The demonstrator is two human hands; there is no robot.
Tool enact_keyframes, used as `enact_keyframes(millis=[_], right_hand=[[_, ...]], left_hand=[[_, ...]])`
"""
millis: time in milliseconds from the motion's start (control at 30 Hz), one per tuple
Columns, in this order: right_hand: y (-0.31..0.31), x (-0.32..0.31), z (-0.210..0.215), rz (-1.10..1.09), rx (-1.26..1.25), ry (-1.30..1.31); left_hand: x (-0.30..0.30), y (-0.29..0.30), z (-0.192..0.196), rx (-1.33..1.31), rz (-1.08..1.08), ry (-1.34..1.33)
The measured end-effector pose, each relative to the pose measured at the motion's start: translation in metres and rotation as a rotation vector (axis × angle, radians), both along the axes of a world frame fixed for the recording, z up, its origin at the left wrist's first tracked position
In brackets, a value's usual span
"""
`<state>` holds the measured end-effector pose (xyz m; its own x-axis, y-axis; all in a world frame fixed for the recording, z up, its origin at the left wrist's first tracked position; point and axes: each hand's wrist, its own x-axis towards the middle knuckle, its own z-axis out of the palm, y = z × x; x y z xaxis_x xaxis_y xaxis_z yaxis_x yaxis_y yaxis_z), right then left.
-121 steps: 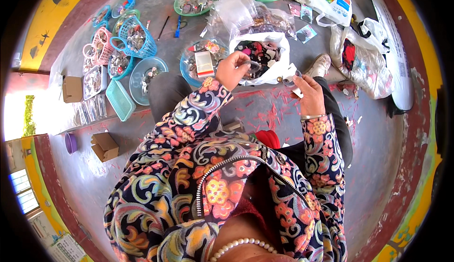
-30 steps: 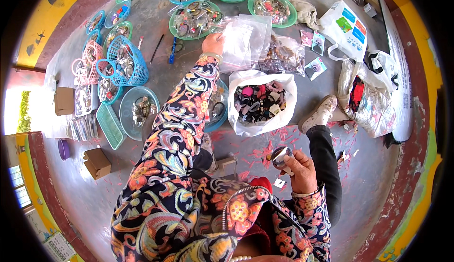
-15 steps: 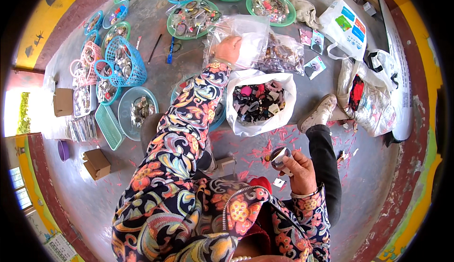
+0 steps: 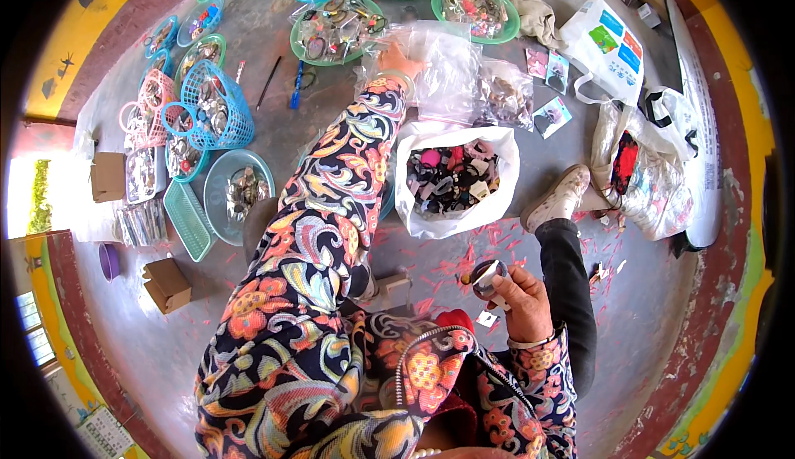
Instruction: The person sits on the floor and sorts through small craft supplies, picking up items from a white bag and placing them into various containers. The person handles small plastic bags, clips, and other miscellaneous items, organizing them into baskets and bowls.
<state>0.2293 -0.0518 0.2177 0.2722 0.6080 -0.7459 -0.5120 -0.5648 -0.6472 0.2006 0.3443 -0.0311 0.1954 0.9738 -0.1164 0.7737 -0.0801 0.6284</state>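
Note:
My left hand [image 4: 401, 63] reaches far forward onto a pile of clear plastic bags [image 4: 443, 65]. Plastic film and blur hide its fingertips, so I cannot tell whether it grips one. My right hand [image 4: 527, 300] is closed in front of me, pinching a dark ring-shaped band with a white card [image 4: 489, 277] between thumb and fingers. Between the two hands stands a white bag [image 4: 414, 220], its mouth open, filled with dark, pink and white hair accessories [image 4: 451, 179]. A clear bag of brownish items [image 4: 507, 94] lies beside the plastic bags.
Green and blue round trays of small goods line the far side, one green tray [image 4: 298, 45] nearest the plastic. Blue [image 4: 240, 119] and pink baskets, a green tray [image 4: 186, 219] and a cardboard box [image 4: 168, 285] stand left. Printed carrier bags [image 4: 580, 32] stand right; pink scraps litter the floor.
My left hand has shifted slightly forward and left on the plastic bags, which now lie spread farther right, partly over the brownish items. My right hand still holds the band and card.

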Motion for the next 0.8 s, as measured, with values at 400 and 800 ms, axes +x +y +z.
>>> enact_keyframes(millis=[400,800], right_hand=[[0.0,-0.003,0.004,0.02,-0.017,-0.02],[-0.003,-0.005,0.015,0.022,-0.005,0.013]], left_hand=[[0.001,-0.028,0.004,0.405,-0.183,-0.188],[0.015,-0.085,0.014,-0.069,-0.192,-0.358]])
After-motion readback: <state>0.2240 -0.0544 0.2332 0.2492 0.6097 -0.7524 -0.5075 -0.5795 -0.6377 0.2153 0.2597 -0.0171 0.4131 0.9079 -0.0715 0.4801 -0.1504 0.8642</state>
